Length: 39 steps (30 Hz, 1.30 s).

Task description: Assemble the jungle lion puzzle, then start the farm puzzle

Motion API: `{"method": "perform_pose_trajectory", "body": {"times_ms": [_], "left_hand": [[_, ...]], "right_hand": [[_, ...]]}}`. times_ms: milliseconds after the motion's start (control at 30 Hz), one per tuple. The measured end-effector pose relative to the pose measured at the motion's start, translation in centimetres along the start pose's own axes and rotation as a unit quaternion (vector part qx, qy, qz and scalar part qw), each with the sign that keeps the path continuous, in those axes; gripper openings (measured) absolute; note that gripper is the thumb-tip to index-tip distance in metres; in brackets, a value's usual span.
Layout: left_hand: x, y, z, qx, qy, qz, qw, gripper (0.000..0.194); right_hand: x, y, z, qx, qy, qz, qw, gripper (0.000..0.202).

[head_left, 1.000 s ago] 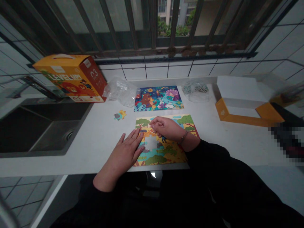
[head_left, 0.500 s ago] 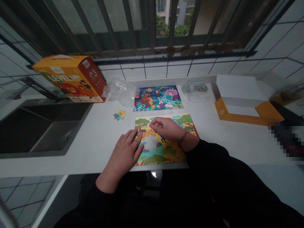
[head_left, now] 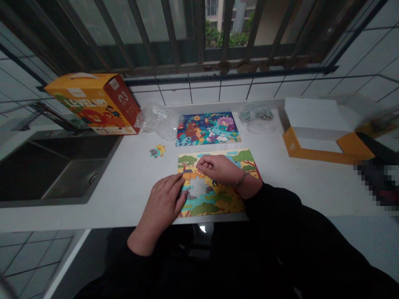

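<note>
A jigsaw puzzle [head_left: 230, 201] with a savanna picture lies near the counter's front edge, with a gap left of its middle where white shows. Along its left side, my left hand [head_left: 163, 203] lies flat, fingers stretched out and fingertips touching the puzzle's edge. Over the upper middle of the puzzle rests my right hand [head_left: 218, 169], its fingers curled and closed; whether anything is between them is hidden. A loose puzzle piece [head_left: 157, 150], yellow, grey and light blue, sits on the counter up and left of the puzzle.
Behind lie a dark blue animal picture [head_left: 208, 128], a crumpled clear plastic bag [head_left: 160, 120] and another clear bag [head_left: 257, 117] with greenish contents. An orange box [head_left: 93, 104] stands beside the sink [head_left: 90, 197] at left. An open orange-and-white box [head_left: 327, 151] sits at right.
My left hand's fingers have drawn closer together and pulled back slightly toward the puzzle's left edge. The right hand stays at nearly the same place, still curled.
</note>
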State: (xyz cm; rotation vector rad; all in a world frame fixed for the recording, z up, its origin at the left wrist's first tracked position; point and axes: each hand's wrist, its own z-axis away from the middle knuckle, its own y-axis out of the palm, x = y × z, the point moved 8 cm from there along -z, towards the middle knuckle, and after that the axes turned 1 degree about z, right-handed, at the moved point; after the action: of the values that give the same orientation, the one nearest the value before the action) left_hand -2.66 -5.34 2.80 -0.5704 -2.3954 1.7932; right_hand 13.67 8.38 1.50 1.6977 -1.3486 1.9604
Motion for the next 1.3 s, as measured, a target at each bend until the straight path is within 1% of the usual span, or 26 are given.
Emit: {"method": "perform_pose_trajectory", "body": {"times_ms": [133,233,600,667,733,800,833,933,1067,1167,1300], "left_hand": [[-0.2,0.3,0.1,0.019,0.021,0.003,1.000,0.039],[-0.1,0.5,0.1,0.028,0.024,-0.003,0.999,0.037],[-0.1,0.4,0.0,0.026,0.016,-0.013,0.999,0.036],[-0.2,0.4,-0.1,0.026,0.014,-0.011,0.999,0.036],[-0.3,0.3,-0.2,0.025,0.015,-0.007,1.000,0.036],[-0.3,0.3,-0.1,0.021,0.014,-0.003,1.000,0.036],[-0.3,0.2,0.0,0.016,0.010,-0.002,1.000,0.036],[0.1,-0.3,0.4,-0.016,-0.014,-0.003,1.000,0.033],[0.3,-0.6,0.8,-0.033,-0.022,0.008,0.999,0.025],[0.2,-0.6,0.9,-0.037,-0.020,0.020,0.999,0.024],[0.1,-0.6,0.8,-0.035,-0.024,0.037,0.998,0.024]], "right_hand": [[0.4,0.2,0.1,0.019,-0.014,0.016,1.000,0.014],[0.4,0.2,0.1,0.019,-0.016,0.018,1.000,0.014],[0.6,0.2,0.1,0.021,-0.018,0.050,0.998,0.013],[1.0,0.2,0.1,0.021,-0.039,0.085,0.995,0.015],[1.9,0.3,0.2,0.027,-0.094,0.139,0.986,0.017],[2.8,0.9,0.6,0.048,-0.149,0.200,0.967,0.021],[3.0,1.4,0.8,0.062,-0.162,0.229,0.958,0.026],[2.9,2.6,1.7,0.093,-0.160,0.302,0.935,0.038],[3.2,3.9,2.9,0.102,-0.172,0.354,0.914,0.046],[3.3,4.6,3.2,0.105,-0.170,0.375,0.905,0.052],[3.4,5.0,3.3,0.095,-0.167,0.384,0.903,0.052]]}}
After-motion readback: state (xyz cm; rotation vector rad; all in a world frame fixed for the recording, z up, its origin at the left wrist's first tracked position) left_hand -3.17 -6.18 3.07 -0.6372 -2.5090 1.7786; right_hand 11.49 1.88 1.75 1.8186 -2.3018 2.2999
